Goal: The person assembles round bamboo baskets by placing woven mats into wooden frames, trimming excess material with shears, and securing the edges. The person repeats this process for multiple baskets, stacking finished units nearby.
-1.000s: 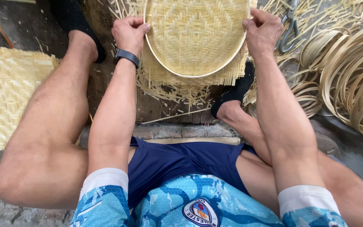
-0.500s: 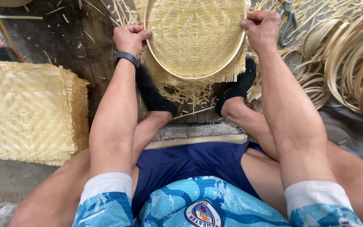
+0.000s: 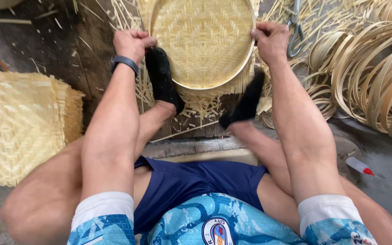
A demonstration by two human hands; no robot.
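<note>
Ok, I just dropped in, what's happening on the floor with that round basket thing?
A seated person grips a round woven bamboo tray by its rim, left hand on one side and right hand on the other. Both feet in black socks press against its near edge. A stack of square woven bamboo mats lies at the left, coiled bamboo strip hoops at the right, and loose splints litter the floor.
</note>
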